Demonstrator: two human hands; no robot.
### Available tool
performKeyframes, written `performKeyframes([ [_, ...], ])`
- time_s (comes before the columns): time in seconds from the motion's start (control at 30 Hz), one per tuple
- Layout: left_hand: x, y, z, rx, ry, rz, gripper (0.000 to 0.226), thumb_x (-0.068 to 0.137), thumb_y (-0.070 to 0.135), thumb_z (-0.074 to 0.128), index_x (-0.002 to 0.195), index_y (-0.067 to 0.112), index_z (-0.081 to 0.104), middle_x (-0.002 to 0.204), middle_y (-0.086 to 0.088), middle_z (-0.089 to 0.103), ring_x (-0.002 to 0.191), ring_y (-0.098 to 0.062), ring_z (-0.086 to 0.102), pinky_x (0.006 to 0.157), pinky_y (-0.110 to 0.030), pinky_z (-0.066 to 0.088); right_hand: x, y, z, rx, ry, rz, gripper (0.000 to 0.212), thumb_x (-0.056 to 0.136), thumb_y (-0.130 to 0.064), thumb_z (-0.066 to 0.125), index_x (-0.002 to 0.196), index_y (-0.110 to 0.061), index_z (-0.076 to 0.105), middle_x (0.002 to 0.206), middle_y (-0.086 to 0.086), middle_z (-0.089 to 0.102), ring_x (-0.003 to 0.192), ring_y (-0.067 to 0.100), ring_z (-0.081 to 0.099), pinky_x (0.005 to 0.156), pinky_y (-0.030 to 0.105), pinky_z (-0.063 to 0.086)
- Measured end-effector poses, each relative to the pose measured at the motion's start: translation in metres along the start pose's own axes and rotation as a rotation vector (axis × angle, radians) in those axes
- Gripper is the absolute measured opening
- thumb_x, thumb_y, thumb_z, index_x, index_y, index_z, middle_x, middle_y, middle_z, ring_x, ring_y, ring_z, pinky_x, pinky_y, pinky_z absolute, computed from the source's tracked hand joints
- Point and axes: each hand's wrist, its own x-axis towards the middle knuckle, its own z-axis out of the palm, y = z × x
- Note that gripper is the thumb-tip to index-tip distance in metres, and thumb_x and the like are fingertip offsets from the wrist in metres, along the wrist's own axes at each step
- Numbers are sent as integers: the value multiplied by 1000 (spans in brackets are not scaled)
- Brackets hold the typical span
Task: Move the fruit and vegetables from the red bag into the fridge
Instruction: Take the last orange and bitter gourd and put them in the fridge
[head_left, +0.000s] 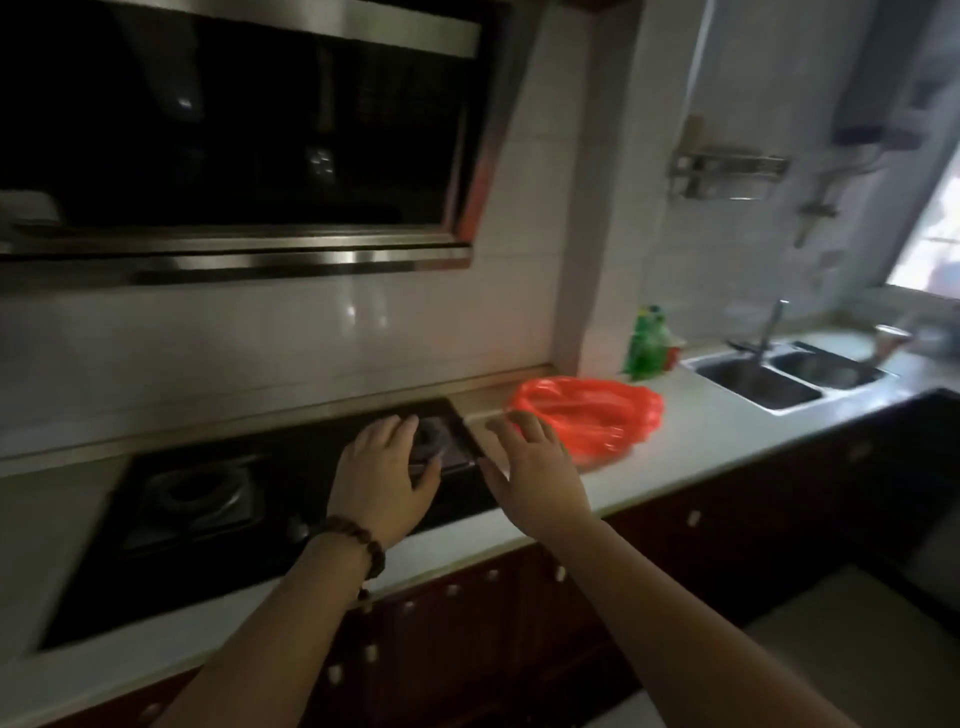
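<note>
Both hands were out in front of the person, near the middle of the frame, and both were empty. The left hand (382, 470) had its fingers spread and its grip open, with a string of brown beads (358, 545) round the wrist. It hung over the right end of the black stove (208, 499). The right hand (530, 467) was spread wide too, gripping nothing. Its fingertips (511, 420) were just at the near edge of the red bag (589, 413), but I could not tell if they touched it.

The red bag sat on the white table (717, 431), a little right of the middle of the frame, between the stove and the sink (779, 379). It looked crumpled and low. I could not see what fruit or vegetables were inside. A green bottle (647, 343) stood just behind it, by the wall.

This looked like the very start of the job: the reach for the bag. Nothing had been taken out yet, as far as I could see.

Next, I think, the hands needed to close on the thin plastic and open the top, or lift the whole bag. The plastic would be floppy and slippery, so a firm pinch would help. No fridge showed in the frame, so the person would have to turn to find it.
</note>
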Motion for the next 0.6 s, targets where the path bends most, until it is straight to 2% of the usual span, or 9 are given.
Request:
performKeyframes([
  [0.23,26,115,82,-79,-108,153,64,92,48,44,146,18,27,151,-4,28,140,-21,21,115,-40,20,-52,118,-36,-101,-31,267,51,91,-40,50,139,-24,39,146,4,35,137,25,27,110,41,28],
  [0.33,42,141,113,-97,-131,194,68,91,50,44,146,17,25,150,-5,31,138,-22,25,114,-40,24,-57,152,-41,-104,-30,336,52,91,-41,50,139,-25,39,148,3,34,139,23,24,111,42,27],
  [0.6,112,181,202,-136,-154,204,67,88,46,51,145,17,29,147,-7,36,137,-25,29,112,-41,26,-12,245,-20,-116,-75,336,54,92,-42,50,141,-26,35,149,3,31,140,23,23,112,42,26],
])
